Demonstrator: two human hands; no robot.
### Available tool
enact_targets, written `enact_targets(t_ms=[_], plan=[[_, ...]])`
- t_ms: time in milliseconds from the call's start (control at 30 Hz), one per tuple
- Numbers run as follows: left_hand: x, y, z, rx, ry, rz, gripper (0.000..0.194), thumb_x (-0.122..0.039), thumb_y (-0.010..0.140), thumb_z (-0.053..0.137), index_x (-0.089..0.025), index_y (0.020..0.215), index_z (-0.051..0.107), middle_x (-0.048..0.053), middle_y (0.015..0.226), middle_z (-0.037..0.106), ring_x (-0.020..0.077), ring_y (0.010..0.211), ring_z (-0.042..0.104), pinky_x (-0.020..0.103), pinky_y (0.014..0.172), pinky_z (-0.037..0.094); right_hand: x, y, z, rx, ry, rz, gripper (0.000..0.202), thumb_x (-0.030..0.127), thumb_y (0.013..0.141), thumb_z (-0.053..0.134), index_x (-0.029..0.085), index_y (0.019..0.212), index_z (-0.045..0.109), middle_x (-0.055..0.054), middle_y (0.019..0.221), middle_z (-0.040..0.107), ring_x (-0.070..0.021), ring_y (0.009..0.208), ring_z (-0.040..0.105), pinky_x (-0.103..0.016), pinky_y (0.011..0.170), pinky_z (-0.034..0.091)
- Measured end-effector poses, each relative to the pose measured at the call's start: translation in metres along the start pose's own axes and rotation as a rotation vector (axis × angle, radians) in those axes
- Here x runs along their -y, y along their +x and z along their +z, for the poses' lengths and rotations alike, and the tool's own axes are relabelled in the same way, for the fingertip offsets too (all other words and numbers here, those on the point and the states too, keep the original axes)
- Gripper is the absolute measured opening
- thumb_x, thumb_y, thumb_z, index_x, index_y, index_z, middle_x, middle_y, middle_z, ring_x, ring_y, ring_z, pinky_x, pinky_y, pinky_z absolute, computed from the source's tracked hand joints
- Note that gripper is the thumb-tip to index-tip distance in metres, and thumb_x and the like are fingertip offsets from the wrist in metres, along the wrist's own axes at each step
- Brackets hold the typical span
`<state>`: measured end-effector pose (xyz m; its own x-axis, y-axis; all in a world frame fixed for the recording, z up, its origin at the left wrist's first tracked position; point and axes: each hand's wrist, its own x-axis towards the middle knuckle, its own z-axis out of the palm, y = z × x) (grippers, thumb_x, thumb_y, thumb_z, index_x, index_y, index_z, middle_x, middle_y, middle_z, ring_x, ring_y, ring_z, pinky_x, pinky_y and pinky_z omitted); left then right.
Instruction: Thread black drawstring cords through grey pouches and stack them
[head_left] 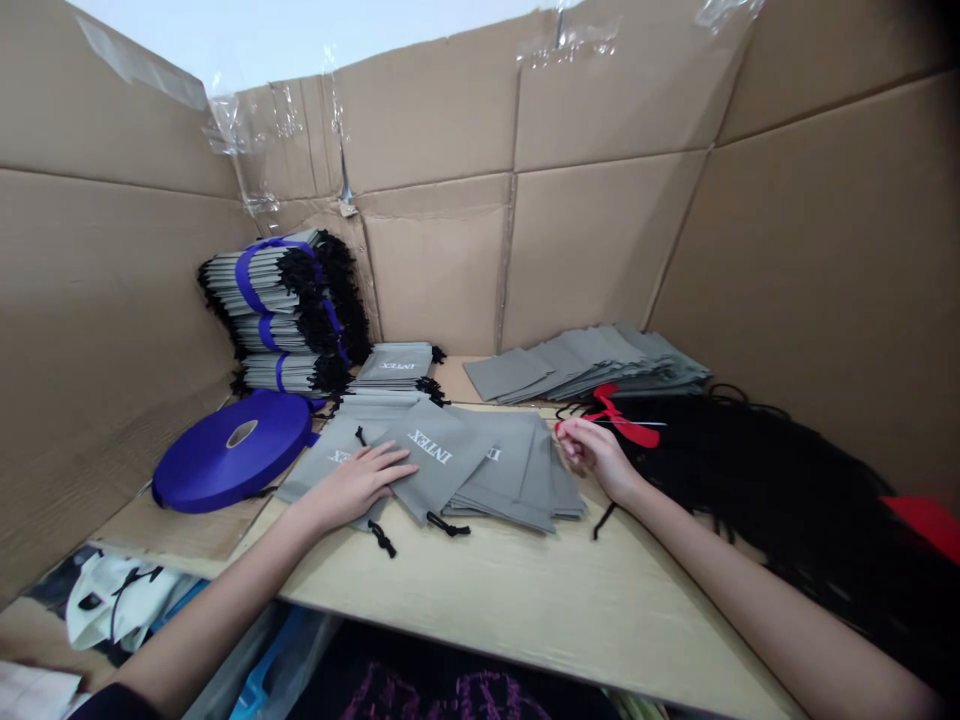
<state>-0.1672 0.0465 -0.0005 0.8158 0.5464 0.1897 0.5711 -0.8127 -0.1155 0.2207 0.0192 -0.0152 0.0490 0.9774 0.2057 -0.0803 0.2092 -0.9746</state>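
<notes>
Cardboard walls (435,120) enclose the tabletop (510,600) on the sides in view. Within, we see bundles of grey pouches (266,335) bound by purple bands (246,282), a roll of purple ribbon (206,470), a fan of grey pieces (585,362) and, at the right, a heap of black cords (780,490). The printed pouch (442,485) lies flat on other pouches near the middle of the tabletop; we cannot tell whether it holds anything. It is matte grey, marked INTEX in white, with a knotted black drawstring (450,527). It lies aslant, its drawstring corner pointing towards the person; the left hand (364,485) covers one side, so we cannot fix its long axis. That hand rests palm down, fingers spread. The right hand (596,455) has its fingertips drawn together beside a red object (637,432); we cannot tell what they pinch.
</notes>
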Motion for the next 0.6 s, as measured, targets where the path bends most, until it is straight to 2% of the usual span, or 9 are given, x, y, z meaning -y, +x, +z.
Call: enact_targets(t_ms=[100, 233, 367, 433, 500, 600], plan=[[0.001, 0.003, 0.000, 0.011, 0.010, 0.022, 0.040, -0.015, 0.090, 0.037, -0.030, 0.126, 0.044, 0.003, 0.126, 0.053, 0.0189, 0.113, 0.049, 0.039, 0.097, 0.032, 0.000, 0.000, 0.002, 0.015, -0.014, 0.012, 0.024, 0.039, 0.072, 0.061, 0.017, 0.066, 0.056, 0.004, 0.050, 0.046, -0.0076, 0.042, 0.040, -0.020, 0.039, 0.026], [0.001, -0.010, -0.020, -0.026, 0.158, 0.027, 0.042, -0.007, 0.087, 0.035, -0.025, 0.120, 0.052, 0.006, 0.115, 0.060, 0.0209, 0.102, 0.054, 0.038, 0.089, 0.036, 0.001, -0.002, 0.010, 0.037, 0.000, 0.030, 0.021, 0.034, 0.071, 0.063, 0.015, 0.065, 0.058, 0.003, 0.048, 0.048, -0.0073, 0.040, 0.039, -0.019, 0.036, 0.021], [0.001, -0.037, -0.031, 0.012, 0.233, -0.203, 0.048, -0.002, 0.083, 0.033, -0.025, 0.122, 0.051, 0.008, 0.113, 0.060, 0.0237, 0.101, 0.052, 0.038, 0.082, 0.038, 0.002, -0.004, 0.020, -0.053, 0.077, -0.041, 0.019, 0.034, 0.073, 0.061, 0.016, 0.066, 0.058, 0.007, 0.041, 0.039, -0.0051, 0.035, 0.030, -0.018, 0.034, 0.019], [0.001, -0.051, -0.026, 0.083, 0.187, -0.295, 0.043, -0.013, 0.088, 0.034, -0.028, 0.126, 0.047, 0.007, 0.116, 0.058, 0.0246, 0.103, 0.052, 0.037, 0.079, 0.040, 0.004, -0.006, 0.023, -0.113, 0.136, -0.090, 0.018, 0.034, 0.073, 0.060, 0.018, 0.066, 0.056, 0.010, 0.037, 0.029, -0.0042, 0.034, 0.022, -0.018, 0.035, 0.022], [0.001, -0.061, -0.017, 0.137, 0.109, -0.340, 0.040, -0.030, 0.091, 0.033, -0.032, 0.131, 0.041, 0.007, 0.122, 0.053, 0.0248, 0.107, 0.050, 0.037, 0.082, 0.040, 0.008, -0.009, 0.027, -0.160, 0.196, -0.126, 0.018, 0.034, 0.073, 0.056, 0.019, 0.064, 0.053, 0.012, 0.037, 0.020, -0.0045, 0.033, 0.016, -0.018, 0.035, 0.022], [0.001, -0.068, -0.003, 0.158, 0.057, -0.371, 0.046, -0.043, 0.091, 0.031, -0.035, 0.136, 0.030, 0.007, 0.130, 0.045, 0.0256, 0.115, 0.044, 0.039, 0.088, 0.038, 0.015, -0.014, 0.031, -0.258, 0.437, -0.111, 0.014, 0.029, 0.071, 0.050, 0.020, 0.060, 0.047, 0.012, 0.036, 0.016, -0.0058, 0.033, 0.011, -0.019, 0.032, 0.019]])
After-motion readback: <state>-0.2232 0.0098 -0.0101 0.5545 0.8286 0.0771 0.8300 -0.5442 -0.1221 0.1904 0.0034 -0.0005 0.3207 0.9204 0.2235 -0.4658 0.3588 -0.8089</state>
